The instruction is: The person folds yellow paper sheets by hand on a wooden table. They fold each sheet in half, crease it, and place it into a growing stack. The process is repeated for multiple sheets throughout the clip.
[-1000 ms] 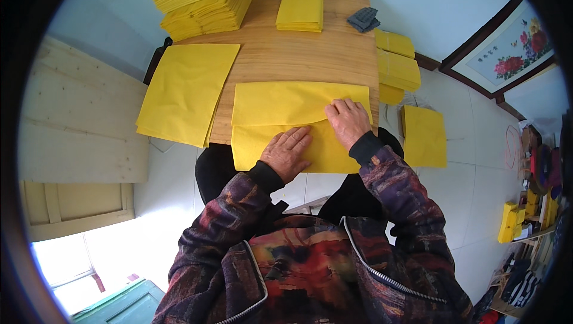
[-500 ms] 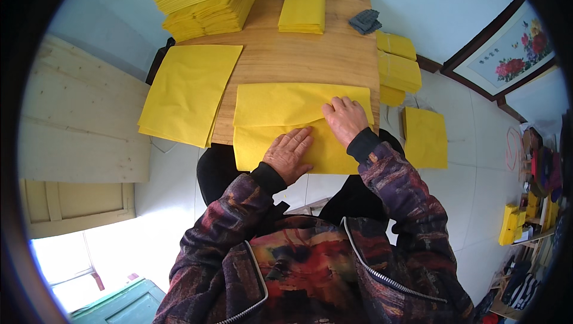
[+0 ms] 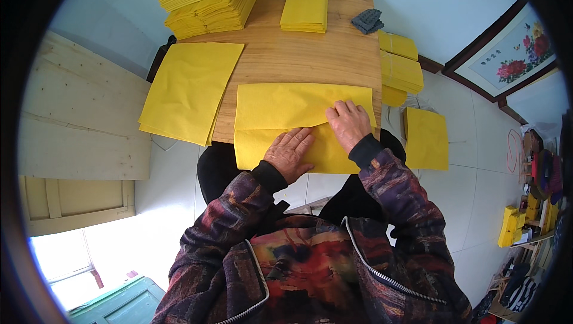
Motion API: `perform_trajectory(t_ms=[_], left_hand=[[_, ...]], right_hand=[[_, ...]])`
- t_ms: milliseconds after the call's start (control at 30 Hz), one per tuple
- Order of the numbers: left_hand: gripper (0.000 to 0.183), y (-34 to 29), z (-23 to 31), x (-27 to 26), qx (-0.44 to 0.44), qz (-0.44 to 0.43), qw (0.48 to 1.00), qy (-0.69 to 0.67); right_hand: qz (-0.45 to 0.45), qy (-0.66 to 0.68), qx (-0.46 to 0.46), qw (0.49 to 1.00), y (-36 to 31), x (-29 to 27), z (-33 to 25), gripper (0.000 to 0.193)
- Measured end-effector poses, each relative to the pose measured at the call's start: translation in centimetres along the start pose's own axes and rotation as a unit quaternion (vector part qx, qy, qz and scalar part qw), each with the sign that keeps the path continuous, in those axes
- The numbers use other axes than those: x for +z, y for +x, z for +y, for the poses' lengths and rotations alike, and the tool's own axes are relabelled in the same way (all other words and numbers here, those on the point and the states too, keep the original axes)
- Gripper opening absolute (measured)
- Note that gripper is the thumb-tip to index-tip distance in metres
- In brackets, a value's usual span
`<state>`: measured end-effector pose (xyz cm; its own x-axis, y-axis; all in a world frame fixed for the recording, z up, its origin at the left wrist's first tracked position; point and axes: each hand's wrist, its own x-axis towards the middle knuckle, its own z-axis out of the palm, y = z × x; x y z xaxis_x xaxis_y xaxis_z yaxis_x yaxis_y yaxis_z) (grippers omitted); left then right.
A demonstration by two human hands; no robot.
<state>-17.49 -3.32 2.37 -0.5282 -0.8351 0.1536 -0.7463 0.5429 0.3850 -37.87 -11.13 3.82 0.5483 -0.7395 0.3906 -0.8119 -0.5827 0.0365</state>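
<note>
A yellow felt-like sheet (image 3: 274, 106) lies at the table's near edge, its far part folded over toward me and its near part overhanging the edge. My left hand (image 3: 290, 154) rests flat on the near part, fingers together and stretched out, the tips at the flap's edge. To its right, my right hand (image 3: 349, 124) is closed, with curled fingers at the right part of that edge. Its fingertips seem to grip the sheet, though the palm hides part of the contact.
Flat yellow sheets (image 3: 191, 88) lie on the left, reaching past the wooden table (image 3: 286, 55). Tall yellow stacks (image 3: 209, 17) stand at the far left, a folded yellow pile (image 3: 304, 2) at the back. A grey cloth (image 3: 367, 21) lies far right; yellow bundles (image 3: 401, 72) sit beyond the right edge.
My right hand has shifted slightly right and nearer to me. The flap's edge lies a little nearer and flatter at the left. My left hand has stayed in place.
</note>
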Motion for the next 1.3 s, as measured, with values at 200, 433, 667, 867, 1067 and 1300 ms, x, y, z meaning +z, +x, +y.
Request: perform_trajectory(t_ms=[200, 433, 667, 867, 1067, 1300], left_hand=[[0.073, 0.0, 0.0, 0.1, 0.002, 0.005, 1.000, 0.000], [0.070, 0.2, 0.1, -0.1, -0.009, -0.011, 1.000, -0.003], [0.069, 0.3, 0.1, -0.3, -0.007, -0.019, 1.000, 0.002], [0.068, 0.3, 0.1, -0.3, -0.009, -0.021, 1.000, 0.002], [0.068, 0.2, 0.0, -0.2, -0.018, -0.031, 0.999, 0.000], [0.069, 0.1, 0.1, -0.2, -0.020, -0.030, 0.999, 0.003]], right_hand=[[0.002, -0.014, 0.002, 1.000, 0.0, 0.1, -0.4, 0.005], [0.001, -0.028, 0.011, 1.000, 0.0, 0.2, -0.7, 0.005], [-0.008, -0.036, 0.016, 0.999, 0.0, 0.4, -1.0, 0.003], [-0.017, -0.036, 0.020, 0.999, 0.0, 0.4, -1.0, 0.004], [-0.014, -0.035, 0.016, 0.999, -0.1, 0.3, -1.0, 0.004], [-0.030, -0.019, 0.033, 0.999, -0.1, 0.0, -1.4, 0.005]])
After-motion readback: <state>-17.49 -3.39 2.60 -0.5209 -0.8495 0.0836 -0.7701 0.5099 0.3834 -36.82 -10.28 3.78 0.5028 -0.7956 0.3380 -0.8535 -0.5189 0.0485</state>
